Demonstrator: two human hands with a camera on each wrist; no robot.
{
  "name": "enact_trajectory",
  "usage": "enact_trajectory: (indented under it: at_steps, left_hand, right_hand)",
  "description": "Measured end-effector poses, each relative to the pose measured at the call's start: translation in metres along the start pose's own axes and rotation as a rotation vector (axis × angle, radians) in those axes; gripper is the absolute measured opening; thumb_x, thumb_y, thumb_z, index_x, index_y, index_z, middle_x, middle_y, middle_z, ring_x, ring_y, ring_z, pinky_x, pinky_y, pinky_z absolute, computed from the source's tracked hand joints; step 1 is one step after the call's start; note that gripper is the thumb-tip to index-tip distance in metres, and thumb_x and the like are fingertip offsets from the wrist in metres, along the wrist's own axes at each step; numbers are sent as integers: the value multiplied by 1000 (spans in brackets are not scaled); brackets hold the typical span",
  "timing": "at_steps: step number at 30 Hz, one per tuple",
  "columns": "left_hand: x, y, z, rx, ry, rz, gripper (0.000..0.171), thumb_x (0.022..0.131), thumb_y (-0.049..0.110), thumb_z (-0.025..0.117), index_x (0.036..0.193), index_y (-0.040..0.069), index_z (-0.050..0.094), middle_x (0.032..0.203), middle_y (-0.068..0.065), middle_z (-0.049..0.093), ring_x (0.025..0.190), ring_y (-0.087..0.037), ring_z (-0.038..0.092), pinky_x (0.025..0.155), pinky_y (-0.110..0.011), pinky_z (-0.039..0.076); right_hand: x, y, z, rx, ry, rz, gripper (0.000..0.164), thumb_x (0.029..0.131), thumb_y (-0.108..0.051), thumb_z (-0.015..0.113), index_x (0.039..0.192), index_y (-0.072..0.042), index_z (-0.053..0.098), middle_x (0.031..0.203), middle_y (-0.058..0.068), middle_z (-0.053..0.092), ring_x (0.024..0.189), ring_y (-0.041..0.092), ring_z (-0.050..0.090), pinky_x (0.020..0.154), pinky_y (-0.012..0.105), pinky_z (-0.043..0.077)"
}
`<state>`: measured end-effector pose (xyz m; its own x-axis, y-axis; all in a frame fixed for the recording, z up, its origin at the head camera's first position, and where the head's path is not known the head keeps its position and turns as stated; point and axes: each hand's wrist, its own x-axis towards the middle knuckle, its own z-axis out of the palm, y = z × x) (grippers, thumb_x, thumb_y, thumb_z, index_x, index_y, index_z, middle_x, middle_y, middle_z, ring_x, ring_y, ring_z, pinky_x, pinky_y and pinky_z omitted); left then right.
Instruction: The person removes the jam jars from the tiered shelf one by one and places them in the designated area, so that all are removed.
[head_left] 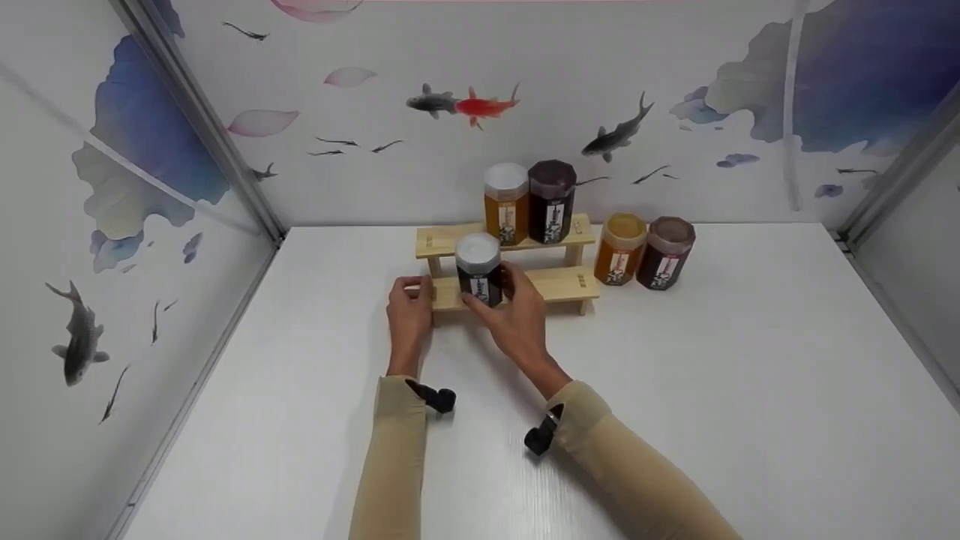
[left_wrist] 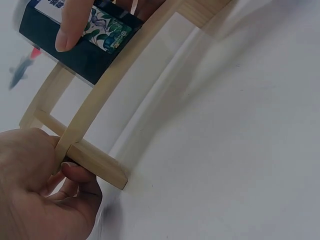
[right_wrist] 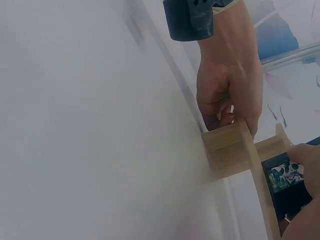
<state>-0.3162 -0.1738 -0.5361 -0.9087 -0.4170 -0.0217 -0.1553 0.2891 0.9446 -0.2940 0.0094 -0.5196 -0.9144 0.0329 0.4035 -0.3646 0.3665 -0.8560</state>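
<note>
My right hand (head_left: 521, 319) grips a dark octagonal jar (head_left: 478, 259) with a pale lid, thumb on its front and fingers round its right side. That jar stands upright at the lower tier of a two-step wooden rack (head_left: 559, 285), left of its middle. In the left wrist view, the jar's dark green body and patterned label (left_wrist: 107, 32) show beside the tier's edge. My left hand (head_left: 410, 311) holds the left end of the lower tier, its fingers curled about the board and leg (left_wrist: 102, 167). Its grip also shows in the right wrist view.
On the upper tier stand an amber jar (head_left: 506, 206) with a white lid and a dark jar (head_left: 553, 202). Right of the rack, an amber jar (head_left: 620, 251) and a dark red jar (head_left: 666, 255) stand on the white table (head_left: 750, 360). Painted panels (head_left: 360, 180) rise behind.
</note>
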Motion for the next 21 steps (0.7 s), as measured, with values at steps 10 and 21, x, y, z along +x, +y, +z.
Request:
enact_trajectory:
  at_steps: [10, 21]
  left_hand:
    - [0, 1, -1, 7, -4, -5, 36, 113, 38, 57, 131, 8, 64, 119, -14, 72, 102, -25, 69, 81, -36, 55]
    - [1, -1, -2, 17, -9, 13, 38, 113, 39, 56, 133, 8, 65, 121, -15, 73, 101, -25, 69, 78, -32, 55]
  right_hand:
    - [-15, 4, -38, 42, -63, 34, 74, 84, -28, 96, 146, -8, 60, 141, 12, 71, 127, 27, 71, 108, 43, 58]
    - [-12, 25, -119, 13, -61, 114, 77, 87, -25, 93, 151, -10, 55, 148, 14, 64, 135, 34, 64, 114, 51, 53]
